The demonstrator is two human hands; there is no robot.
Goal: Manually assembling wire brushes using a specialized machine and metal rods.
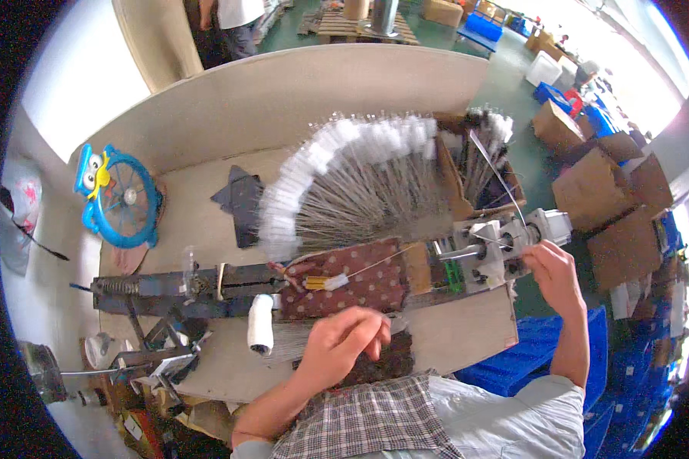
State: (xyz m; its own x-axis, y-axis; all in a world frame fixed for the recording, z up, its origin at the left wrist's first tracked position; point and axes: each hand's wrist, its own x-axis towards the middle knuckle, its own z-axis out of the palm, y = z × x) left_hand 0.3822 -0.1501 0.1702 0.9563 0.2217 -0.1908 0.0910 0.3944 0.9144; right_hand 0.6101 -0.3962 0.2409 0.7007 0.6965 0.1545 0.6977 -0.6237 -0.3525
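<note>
Just beyond my curled left hand (pixel 350 343), the nearer one, a white brush (pixel 335 283) lies on spotted cloth (pixel 380 281), its wire (pixel 377 262) slanting away rightward; my right hand (pixel 555 277) touches the machine (pixel 491 251). Either's grip, I can't tell.

It was a factory workshop: a metal machine (pixel 491 254) lay along the worktop (pixel 467 329) beside many white-tipped wires (pixel 375 187), with cardboard boxes (pixel 589 183), blue bins (pixel 480 28) and a wooden pallet (pixel 337 27) on the green floor (pixel 505 84).
</note>
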